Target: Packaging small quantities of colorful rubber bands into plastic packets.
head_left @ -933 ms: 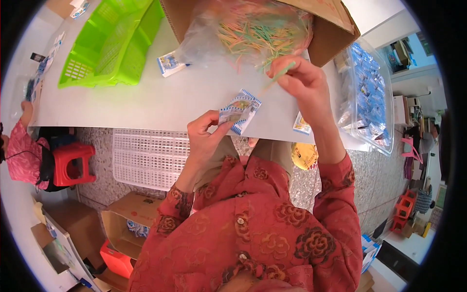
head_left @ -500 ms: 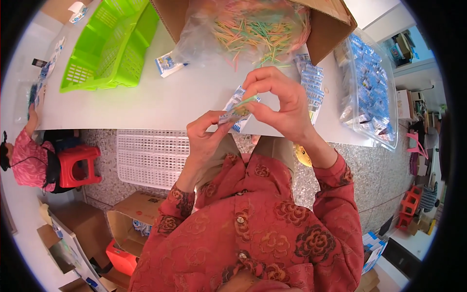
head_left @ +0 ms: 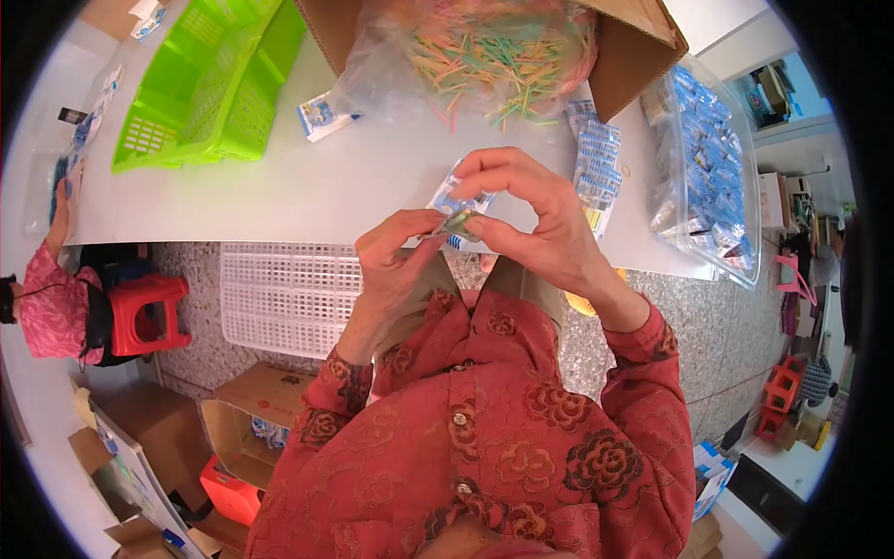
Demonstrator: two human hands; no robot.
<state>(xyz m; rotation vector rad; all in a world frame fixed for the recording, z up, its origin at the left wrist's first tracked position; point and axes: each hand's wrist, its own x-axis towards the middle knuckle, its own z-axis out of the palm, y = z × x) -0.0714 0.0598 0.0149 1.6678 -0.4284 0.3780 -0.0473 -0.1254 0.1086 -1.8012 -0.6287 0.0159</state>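
My left hand (head_left: 394, 258) pinches a small clear packet (head_left: 459, 222) between thumb and fingers, just above the near table edge. Something greenish shows inside the packet; its exact kind is too small to tell. The thumb of my right hand (head_left: 535, 219) touches the packet's right side, while the index and other fingers are raised apart from it. Beneath both hands, blue-and-white printed packets (head_left: 451, 193) lie at the table edge, partly hidden by my fingers.
An open cardboard box (head_left: 643, 56) holds a bag of thin coloured plastic sticks (head_left: 503, 65). A green basket (head_left: 200, 102) stands left, a clear bin of blue packets (head_left: 703, 158) right. Packet strips (head_left: 598, 163) lie beside it. A co-worker (head_left: 65, 298) sits far left.
My right index finger has lifted off the green stick it was pinching with the thumb. The stick no longer juts from the packet, and the thumb now rests against the packet.
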